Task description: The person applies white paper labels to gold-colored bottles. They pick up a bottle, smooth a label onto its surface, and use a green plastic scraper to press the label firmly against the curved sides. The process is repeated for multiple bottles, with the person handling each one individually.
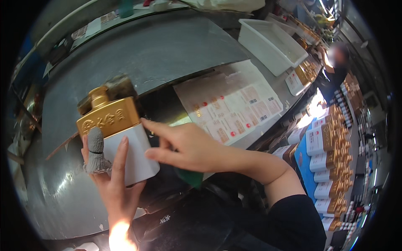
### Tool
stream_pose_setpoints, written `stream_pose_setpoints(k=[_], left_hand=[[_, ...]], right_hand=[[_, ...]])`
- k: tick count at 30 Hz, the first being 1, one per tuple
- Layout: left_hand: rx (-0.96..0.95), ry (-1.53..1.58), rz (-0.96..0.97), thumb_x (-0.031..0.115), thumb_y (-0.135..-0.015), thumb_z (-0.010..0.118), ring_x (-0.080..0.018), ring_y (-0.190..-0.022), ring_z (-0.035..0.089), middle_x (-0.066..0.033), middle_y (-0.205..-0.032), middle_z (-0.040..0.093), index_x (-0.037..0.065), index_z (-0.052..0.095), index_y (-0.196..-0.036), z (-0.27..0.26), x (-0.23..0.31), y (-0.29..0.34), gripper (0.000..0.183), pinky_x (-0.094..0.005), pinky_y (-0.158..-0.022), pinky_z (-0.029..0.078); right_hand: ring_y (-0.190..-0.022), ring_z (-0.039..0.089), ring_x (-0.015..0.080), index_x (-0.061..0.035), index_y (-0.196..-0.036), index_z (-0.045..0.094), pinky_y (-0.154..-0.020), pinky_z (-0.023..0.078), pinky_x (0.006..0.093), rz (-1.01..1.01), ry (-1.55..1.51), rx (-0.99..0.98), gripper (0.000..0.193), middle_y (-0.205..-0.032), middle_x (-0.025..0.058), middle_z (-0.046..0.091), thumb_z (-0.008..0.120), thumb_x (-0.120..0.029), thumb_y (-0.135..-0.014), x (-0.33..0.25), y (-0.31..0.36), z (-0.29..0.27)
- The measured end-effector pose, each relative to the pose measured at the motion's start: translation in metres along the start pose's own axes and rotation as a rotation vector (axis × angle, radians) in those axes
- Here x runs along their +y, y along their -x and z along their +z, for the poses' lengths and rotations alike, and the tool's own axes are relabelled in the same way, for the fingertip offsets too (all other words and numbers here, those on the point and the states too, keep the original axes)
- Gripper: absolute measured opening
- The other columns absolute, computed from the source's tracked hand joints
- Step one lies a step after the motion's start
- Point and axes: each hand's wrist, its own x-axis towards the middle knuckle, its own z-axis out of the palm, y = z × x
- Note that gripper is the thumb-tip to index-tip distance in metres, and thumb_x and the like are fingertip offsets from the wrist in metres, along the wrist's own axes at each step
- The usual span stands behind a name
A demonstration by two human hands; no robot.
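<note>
1 bottle (119, 138), gold shoulders and cap, white flat body: held above the grey counter (167, 54), long axis tilted up-left. Left hand (109, 180) is closed around its lower body from beneath, 1 finger in a grey knitted cot (96, 150). Right hand (184, 146), open, fingertips laid on the bottle's right edge; sticker sheet (230, 106) just beyond.

One gold-and-white bottle (119, 138) between the fingers, one label sheet (230, 104) beyond the fingertips, one white tray (272, 42) farther off, many boxed bottles (331, 159) right.
</note>
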Motion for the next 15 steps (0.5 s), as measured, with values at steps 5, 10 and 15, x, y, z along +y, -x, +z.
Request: stream_pose_setpoints(k=[5, 10, 15], left_hand=[[-0.013, 0.188, -0.138, -0.003, -0.05, 0.084, -0.041, -0.142, 0.023, -0.0206, -0.153, 0.025, 0.021, 0.049, -0.139, 0.009, 0.016, 0.002, 0.099, -0.0491, -0.115, 0.024], [-0.113, -0.036, -0.222, -0.003, -0.055, 0.082, -0.0374, -0.139, 0.026, -0.0164, -0.152, 0.029, 0.019, 0.036, -0.147, 0.012, 0.003, 0.013, 0.105, -0.0453, -0.116, 0.019], [-0.071, 0.012, -0.237, 0.007, -0.057, 0.082, -0.0347, -0.134, 0.033, -0.0189, -0.148, 0.036, 0.008, 0.019, -0.152, 0.008, -0.018, 0.012, 0.115, -0.0432, -0.115, 0.017]], right_hand=[[-0.057, 0.057, 0.0158, 0.0026, -0.142, 0.038, -0.057, 0.046, 0.0282, -0.114, -0.087, 0.073, 0.07, -0.068, 0.0089, 0.062, 0.068, -0.03, -0.087, -0.005, 0.003, -0.004], [-0.062, 0.058, 0.0125, -0.0064, -0.123, 0.062, -0.06, 0.047, 0.0264, -0.008, 0.083, 0.229, 0.037, -0.076, 0.0094, 0.067, 0.063, -0.023, -0.089, 0.061, 0.011, -0.061], [-0.084, 0.066, 0.0307, -0.0071, -0.108, 0.07, -0.077, 0.051, 0.0359, 0.347, 0.42, 0.368, 0.027, -0.093, 0.0158, 0.069, 0.055, -0.022, -0.091, 0.131, 0.054, -0.152]])
